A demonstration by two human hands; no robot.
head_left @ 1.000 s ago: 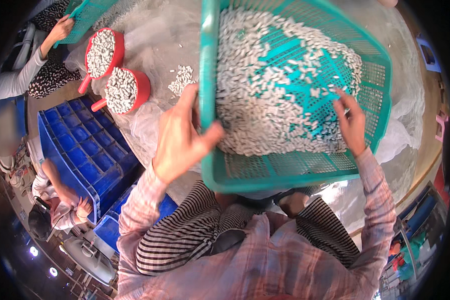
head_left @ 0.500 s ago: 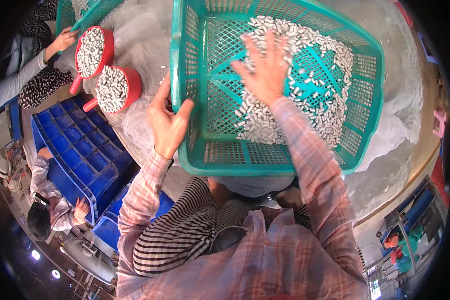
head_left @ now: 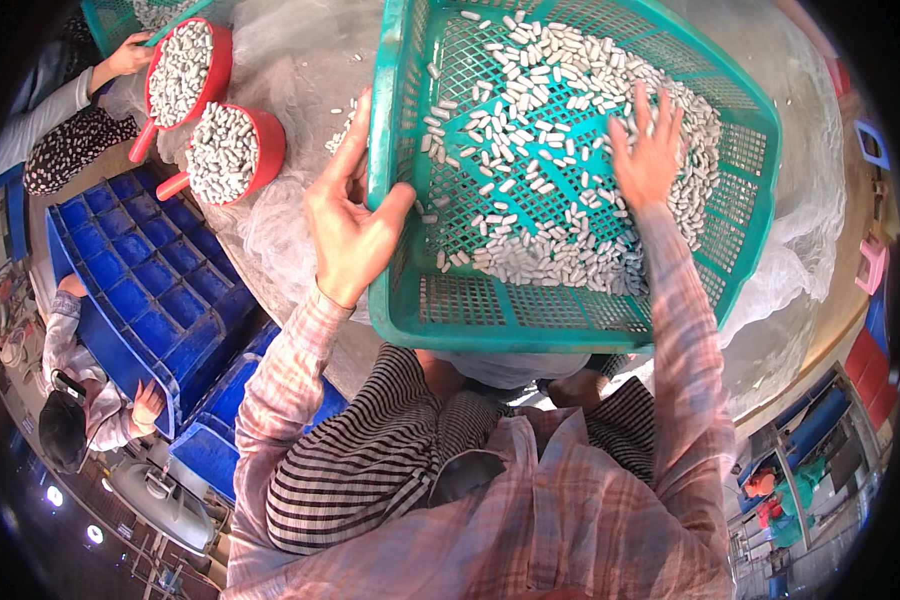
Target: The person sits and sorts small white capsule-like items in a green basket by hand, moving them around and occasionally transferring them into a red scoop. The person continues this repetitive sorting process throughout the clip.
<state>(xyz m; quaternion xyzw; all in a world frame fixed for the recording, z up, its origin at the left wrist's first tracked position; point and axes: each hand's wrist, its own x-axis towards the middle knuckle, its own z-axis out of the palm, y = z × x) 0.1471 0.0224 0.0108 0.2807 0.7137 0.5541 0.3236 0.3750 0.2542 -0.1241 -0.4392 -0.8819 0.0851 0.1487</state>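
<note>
A green plastic mesh basket (head_left: pixel 510 335) is in front of me, holding a layer of small white-grey capsule-shaped pieces (head_left: pixel 560 262). My left hand (head_left: pixel 353 225) grips the basket's left rim, the thumb over the top and the fingers along the outside wall. Inside the basket, toward its right side, my right hand (head_left: pixel 647 160) lies palm down over the pieces with its fingers spread. The pieces are heaped along the right and near sides and scattered thinly over the middle and left, where the mesh floor shows between them.
Two red scoops (head_left: pixel 273 155) full of similar pieces stand at left on a translucent sheet (head_left: pixel 300 40). Below them is a blue compartmented tray (head_left: pixel 140 250), with a co-worker's hand (head_left: pixel 148 405) on its edge. Another person's hand (head_left: pixel 130 54) touches a green basket at upper left.
My right hand has swept rightward across the basket. Pieces now lie scattered over the middle and left of its floor. The basket and my left hand have shifted slightly right.
</note>
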